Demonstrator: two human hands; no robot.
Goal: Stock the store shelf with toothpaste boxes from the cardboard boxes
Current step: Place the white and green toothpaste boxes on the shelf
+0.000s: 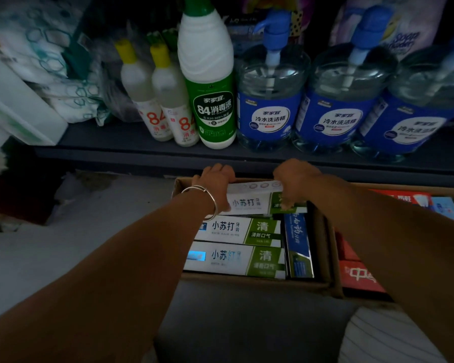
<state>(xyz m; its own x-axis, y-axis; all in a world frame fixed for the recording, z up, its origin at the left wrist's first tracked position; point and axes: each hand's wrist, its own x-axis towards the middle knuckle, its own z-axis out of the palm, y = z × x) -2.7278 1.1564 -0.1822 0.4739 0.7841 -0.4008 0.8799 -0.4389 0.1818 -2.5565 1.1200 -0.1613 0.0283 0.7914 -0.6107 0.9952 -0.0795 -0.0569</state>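
Both hands on one white-green toothpaste box [249,199] at far end of open cardboard box [325,258] below the shelf [142,150]: left hand [216,186] grips its left end, right hand [292,180] grips its right end, two matching boxes [237,244] lying flat just behind.

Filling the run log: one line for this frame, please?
phase: pick | left hand: grips toothpaste box | right hand: grips same box | source: cardboard box | shelf: no toothpaste visible
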